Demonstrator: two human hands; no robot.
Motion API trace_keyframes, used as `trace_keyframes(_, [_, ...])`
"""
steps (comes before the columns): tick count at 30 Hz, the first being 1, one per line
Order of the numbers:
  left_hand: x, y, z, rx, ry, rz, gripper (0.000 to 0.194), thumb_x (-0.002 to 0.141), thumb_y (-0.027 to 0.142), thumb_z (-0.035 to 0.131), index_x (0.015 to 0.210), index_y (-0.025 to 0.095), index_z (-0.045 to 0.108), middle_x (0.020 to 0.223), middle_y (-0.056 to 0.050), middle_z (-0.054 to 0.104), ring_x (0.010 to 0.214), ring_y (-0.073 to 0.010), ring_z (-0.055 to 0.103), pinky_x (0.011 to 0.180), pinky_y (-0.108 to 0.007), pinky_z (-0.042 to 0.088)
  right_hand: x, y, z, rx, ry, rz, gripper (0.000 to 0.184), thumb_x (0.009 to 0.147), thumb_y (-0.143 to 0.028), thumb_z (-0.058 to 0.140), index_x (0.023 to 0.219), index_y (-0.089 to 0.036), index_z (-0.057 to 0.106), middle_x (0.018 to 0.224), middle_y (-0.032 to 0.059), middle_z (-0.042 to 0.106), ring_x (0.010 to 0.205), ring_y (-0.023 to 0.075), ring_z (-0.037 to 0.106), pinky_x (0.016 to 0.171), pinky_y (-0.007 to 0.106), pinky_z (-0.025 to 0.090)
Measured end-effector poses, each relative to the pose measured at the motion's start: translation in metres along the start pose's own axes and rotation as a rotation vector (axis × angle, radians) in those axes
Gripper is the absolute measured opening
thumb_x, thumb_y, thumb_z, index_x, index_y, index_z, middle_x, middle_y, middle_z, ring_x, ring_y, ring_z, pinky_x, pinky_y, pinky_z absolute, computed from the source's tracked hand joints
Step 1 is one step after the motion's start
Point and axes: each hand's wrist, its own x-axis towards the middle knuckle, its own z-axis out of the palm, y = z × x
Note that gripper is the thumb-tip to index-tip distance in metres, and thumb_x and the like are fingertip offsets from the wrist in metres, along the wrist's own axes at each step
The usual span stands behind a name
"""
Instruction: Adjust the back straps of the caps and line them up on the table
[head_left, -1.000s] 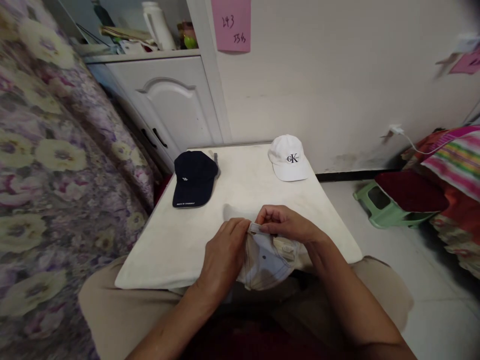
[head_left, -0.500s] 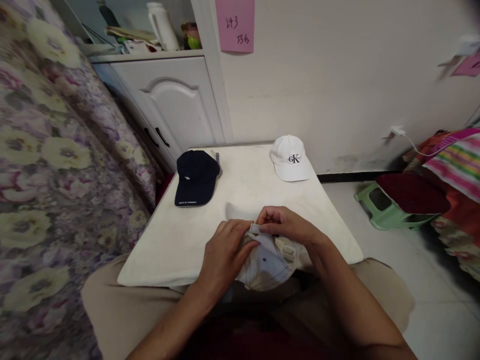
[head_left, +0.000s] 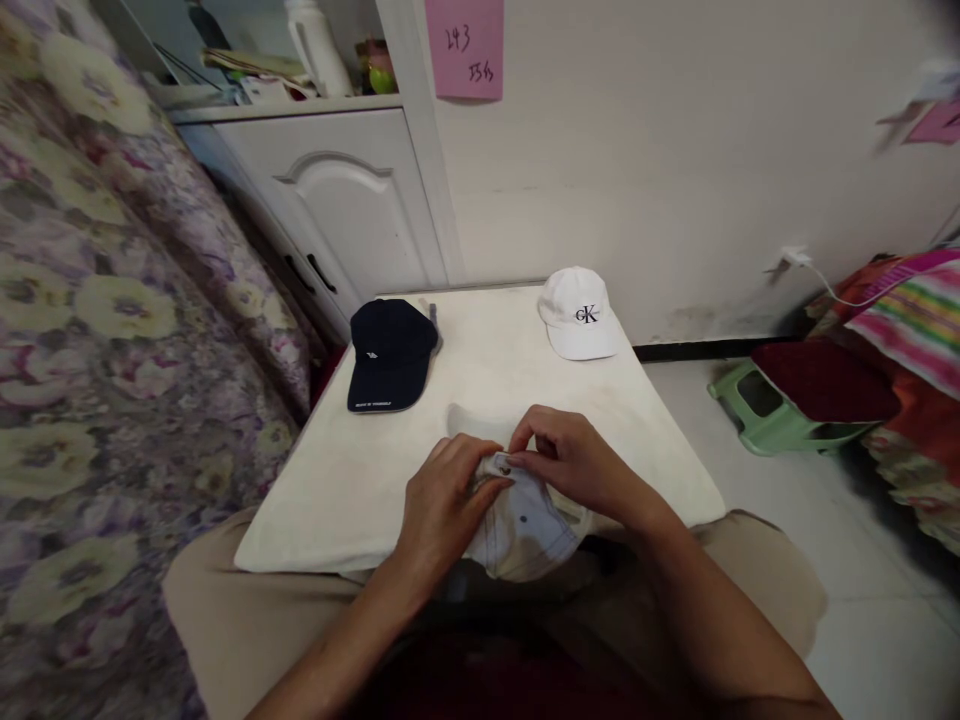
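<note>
A pale blue-grey cap [head_left: 523, 530] is held at the near edge of the table, its back toward me. My left hand [head_left: 450, 495] is closed on the cap's back edge, thumb below and fingers above. My right hand [head_left: 559, 450] pinches the small strap end [head_left: 501, 463] at the cap's back, close to my left fingertips. Part of the cap's brim shows faintly beyond my hands. A navy cap [head_left: 391, 350] lies at the table's left, and a white cap [head_left: 577, 312] with dark letters stands at the far right.
The white-covered table [head_left: 337, 480] stands against the wall, with a white cabinet [head_left: 337, 210] behind its left side. A floral curtain [head_left: 112, 400] hangs at the left. At the right is a green stool [head_left: 765, 410] with a dark red top.
My right fingers have shifted slightly at the strap end, which now shows more of its face. Both hands stay on the cap. The other caps have not moved.
</note>
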Motion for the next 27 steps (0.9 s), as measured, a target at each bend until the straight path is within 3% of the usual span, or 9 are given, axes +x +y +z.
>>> trace_keyframes(4, [0.002,-0.002,-0.001,0.009,-0.005,-0.007,0.021,0.086,0.025,0.072,0.103,0.024,0.06,0.094,0.0,0.065,0.09,-0.0215,0.058,0.075,-0.033,0.045,-0.001,0.001,0.001,0.088,-0.037,0.092,0.007,0.086,-0.019,0.067,0.08,-0.019,0.063,0.065,-0.0054,0.056,0.054,0.0082,0.048,0.053,0.022,0.037])
trace_keyframes(10, [0.002,-0.002,-0.002,0.016,-0.011,0.002,0.02,0.087,0.027,0.071,0.104,0.025,0.06,0.095,-0.001,0.066,0.091,-0.0218,0.059,0.076,-0.034,0.045,0.001,0.009,0.002,0.311,-0.143,0.179,0.009,0.089,-0.027,0.062,0.086,-0.019,0.06,0.065,-0.0046,0.057,0.056,0.0096,0.052,0.053,0.022,0.04])
trace_keyframes(15, [0.002,0.0,-0.002,-0.033,-0.003,0.022,0.022,0.086,0.03,0.072,0.104,0.023,0.061,0.093,-0.002,0.065,0.09,-0.0212,0.059,0.076,-0.034,0.046,0.003,0.013,0.005,0.276,-0.105,0.188,0.008,0.086,-0.026,0.064,0.083,-0.019,0.06,0.063,-0.0044,0.053,0.056,0.0096,0.046,0.051,0.022,0.035])
trace_keyframes(27, [0.002,0.0,0.0,-0.059,0.018,-0.02,0.022,0.083,0.025,0.074,0.101,0.023,0.062,0.094,-0.001,0.067,0.091,-0.0205,0.061,0.076,-0.032,0.047,0.002,0.009,0.006,0.248,-0.084,0.192,0.005,0.083,-0.017,0.062,0.08,-0.02,0.059,0.06,-0.0055,0.053,0.053,0.0097,0.048,0.05,0.022,0.034])
